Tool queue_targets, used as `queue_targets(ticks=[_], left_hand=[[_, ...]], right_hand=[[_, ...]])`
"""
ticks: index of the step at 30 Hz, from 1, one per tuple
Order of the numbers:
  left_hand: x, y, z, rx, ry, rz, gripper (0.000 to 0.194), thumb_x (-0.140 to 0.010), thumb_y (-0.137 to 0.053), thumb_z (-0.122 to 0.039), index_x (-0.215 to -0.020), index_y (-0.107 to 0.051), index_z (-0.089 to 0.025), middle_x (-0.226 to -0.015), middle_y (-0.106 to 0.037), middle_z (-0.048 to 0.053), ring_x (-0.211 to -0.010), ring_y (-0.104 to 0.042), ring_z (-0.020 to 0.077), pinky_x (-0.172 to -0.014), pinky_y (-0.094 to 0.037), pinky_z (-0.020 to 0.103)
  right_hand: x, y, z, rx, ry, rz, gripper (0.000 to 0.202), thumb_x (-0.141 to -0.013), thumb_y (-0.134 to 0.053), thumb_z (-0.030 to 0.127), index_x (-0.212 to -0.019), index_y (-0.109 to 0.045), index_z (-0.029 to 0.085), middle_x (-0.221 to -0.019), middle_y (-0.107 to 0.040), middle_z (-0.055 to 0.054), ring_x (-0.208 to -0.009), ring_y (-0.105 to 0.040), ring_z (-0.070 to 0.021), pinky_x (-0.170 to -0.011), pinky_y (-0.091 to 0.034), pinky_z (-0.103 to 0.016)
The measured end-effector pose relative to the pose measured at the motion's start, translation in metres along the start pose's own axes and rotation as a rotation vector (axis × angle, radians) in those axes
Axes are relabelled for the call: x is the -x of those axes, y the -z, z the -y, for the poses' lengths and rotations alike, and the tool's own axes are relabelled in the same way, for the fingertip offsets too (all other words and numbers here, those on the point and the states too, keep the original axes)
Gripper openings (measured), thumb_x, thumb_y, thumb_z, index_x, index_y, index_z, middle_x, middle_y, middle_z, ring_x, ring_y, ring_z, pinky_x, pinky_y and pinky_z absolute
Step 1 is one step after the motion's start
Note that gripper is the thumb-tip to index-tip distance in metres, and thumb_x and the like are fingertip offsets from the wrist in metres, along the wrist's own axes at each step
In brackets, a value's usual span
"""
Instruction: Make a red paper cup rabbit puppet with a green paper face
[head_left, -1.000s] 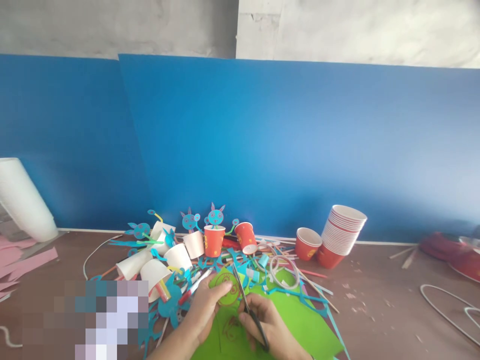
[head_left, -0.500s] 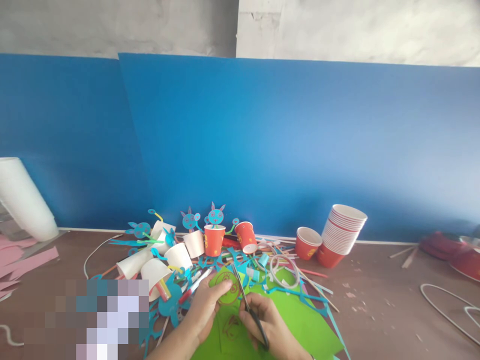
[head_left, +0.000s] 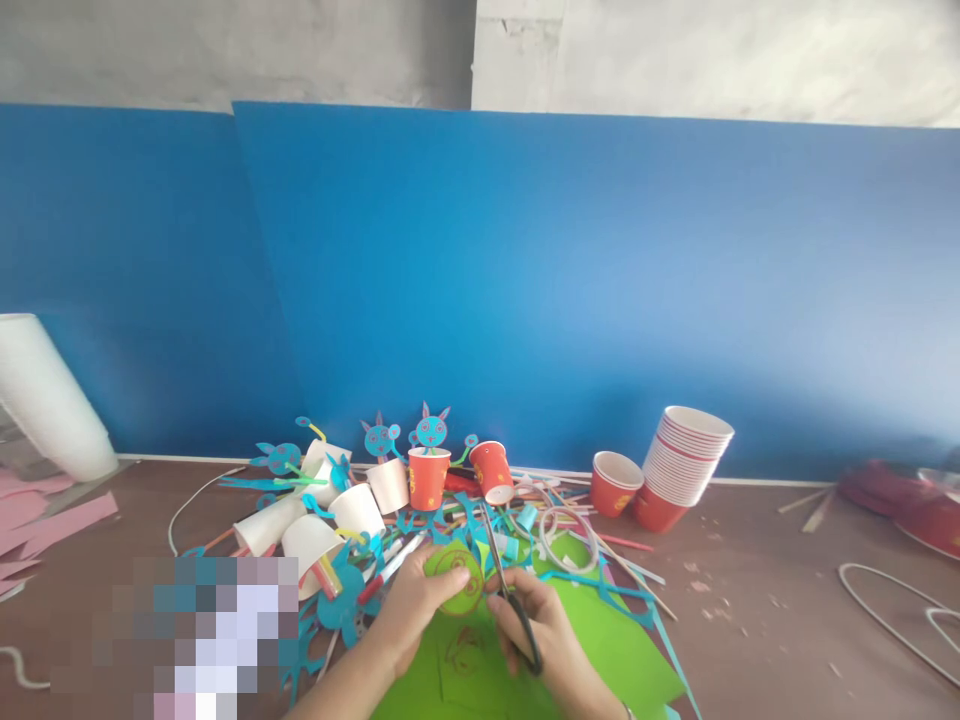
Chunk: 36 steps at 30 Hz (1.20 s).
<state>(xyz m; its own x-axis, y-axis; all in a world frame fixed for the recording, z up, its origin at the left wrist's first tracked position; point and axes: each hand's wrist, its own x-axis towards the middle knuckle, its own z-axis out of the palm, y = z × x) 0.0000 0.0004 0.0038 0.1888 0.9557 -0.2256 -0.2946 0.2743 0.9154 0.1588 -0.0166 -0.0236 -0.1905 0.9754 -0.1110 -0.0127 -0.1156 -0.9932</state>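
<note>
My left hand (head_left: 421,605) pinches a piece of green paper (head_left: 455,592) with a round face drawn on it in reddish lines, thumb on top. Black-handled scissors (head_left: 517,610) are gripped in my right hand (head_left: 541,628), blades pointing up and away, just right of the paper piece. Beneath both hands lie larger green sheets (head_left: 592,640), one with another reddish drawing. Beyond the hands, a heap of blue paper scraps (head_left: 341,610), straws and markers (head_left: 394,565) spreads over the table.
Paper cups with blue animal faces (head_left: 431,430) stand along the blue panel (head_left: 480,280). A tilted stack of cups (head_left: 686,465) and a single red cup (head_left: 616,485) are at right. Pink paper strips (head_left: 67,525) and a white cup stack (head_left: 52,400) lie left.
The scissors have moved slightly right, away from the green paper piece, with my right hand. A small green offcut now shows between the piece and the blades.
</note>
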Motion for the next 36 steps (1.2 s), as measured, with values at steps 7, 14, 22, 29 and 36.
queue_targets(ticks=[7,14,22,29,36], left_hand=[[0.004,-0.003,0.010,-0.116,0.051,-0.038,0.042,-0.055,-0.081,-0.031,-0.092,-0.068,-0.017,-0.079,-0.070,0.004,-0.072,-0.063,0.0206,-0.064,-0.048,0.029],[0.007,-0.014,0.011,0.017,0.013,0.101,0.036,-0.062,-0.079,-0.039,-0.084,-0.070,-0.013,-0.069,-0.067,0.004,-0.061,-0.057,0.0137,-0.056,-0.042,0.023],[0.003,-0.010,0.010,0.047,-0.127,-0.051,0.028,-0.065,-0.075,-0.037,-0.077,-0.068,-0.013,-0.065,-0.063,0.001,-0.057,-0.051,0.0112,-0.056,-0.040,0.022],[0.002,-0.011,0.009,0.028,-0.135,-0.059,0.022,-0.067,-0.072,-0.033,-0.078,-0.067,-0.014,-0.063,-0.063,0.001,-0.057,-0.052,0.0113,-0.056,-0.040,0.022],[0.004,-0.011,0.010,0.033,-0.125,-0.059,0.021,-0.067,-0.072,-0.032,-0.077,-0.067,-0.014,-0.064,-0.064,0.001,-0.057,-0.053,0.0119,-0.056,-0.041,0.023]], right_hand=[[-0.003,0.001,-0.001,-0.035,-0.014,-0.036,0.045,-0.059,-0.075,0.054,-0.072,-0.049,0.019,-0.033,-0.044,0.011,-0.025,-0.037,-0.0057,-0.027,-0.022,-0.014],[-0.002,0.002,0.003,-0.075,0.063,-0.033,0.045,-0.063,-0.071,0.058,-0.072,-0.052,0.018,-0.036,-0.047,0.009,-0.027,-0.037,-0.0056,-0.029,-0.024,-0.016],[0.004,-0.004,-0.001,-0.029,0.073,0.074,0.049,-0.069,-0.066,0.063,-0.081,-0.048,0.019,-0.047,-0.051,0.008,-0.033,-0.035,-0.0034,-0.032,-0.025,-0.015],[0.006,-0.005,0.000,-0.028,0.059,0.090,0.047,-0.071,-0.065,0.063,-0.081,-0.047,0.020,-0.047,-0.050,0.009,-0.033,-0.033,-0.0036,-0.033,-0.027,-0.015],[0.005,-0.004,-0.003,-0.036,0.071,0.086,0.044,-0.071,-0.067,0.058,-0.081,-0.048,0.019,-0.047,-0.048,0.009,-0.035,-0.035,-0.0042,-0.034,-0.030,-0.014]])
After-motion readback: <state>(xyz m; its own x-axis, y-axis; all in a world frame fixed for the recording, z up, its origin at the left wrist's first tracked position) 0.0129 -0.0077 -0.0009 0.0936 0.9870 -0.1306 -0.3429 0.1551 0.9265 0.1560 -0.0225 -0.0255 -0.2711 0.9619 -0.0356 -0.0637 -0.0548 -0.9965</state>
